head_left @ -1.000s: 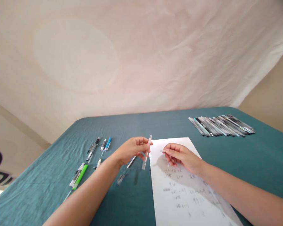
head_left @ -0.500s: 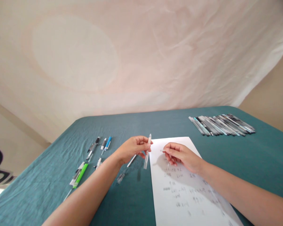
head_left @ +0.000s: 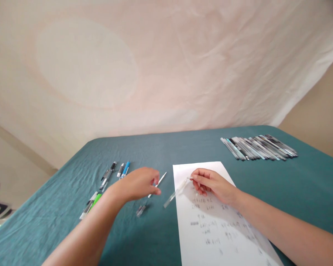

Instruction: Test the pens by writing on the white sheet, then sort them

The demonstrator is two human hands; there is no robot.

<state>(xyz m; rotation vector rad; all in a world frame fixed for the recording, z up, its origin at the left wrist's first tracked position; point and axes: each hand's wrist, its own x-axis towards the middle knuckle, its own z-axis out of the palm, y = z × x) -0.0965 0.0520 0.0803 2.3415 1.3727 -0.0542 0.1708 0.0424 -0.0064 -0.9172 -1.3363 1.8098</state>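
Observation:
My left hand (head_left: 137,184) reaches down to the teal cloth, its fingers curled onto a thin white pen refill (head_left: 159,181) that lies slanted there. Pinched at its upper end by my right hand (head_left: 212,183), a clear pen barrel (head_left: 175,193) slopes down to the left over the edge of a white sheet of paper (head_left: 210,229) with handwriting on it. The right hand rests on that sheet. A small clear pen part (head_left: 141,210) lies on the cloth just below my left hand.
Several loose pens lie at the left: a black one (head_left: 109,174), a blue-capped one (head_left: 125,169), a green marker (head_left: 96,200). A tight row of pens (head_left: 259,147) sits at the back right of the teal table (head_left: 307,184). A pale cloth hangs behind.
My left hand has let go of the clear barrel and dropped left and down onto the refill. The barrel has tipped from upright to slanted, with my right hand at its upper end.

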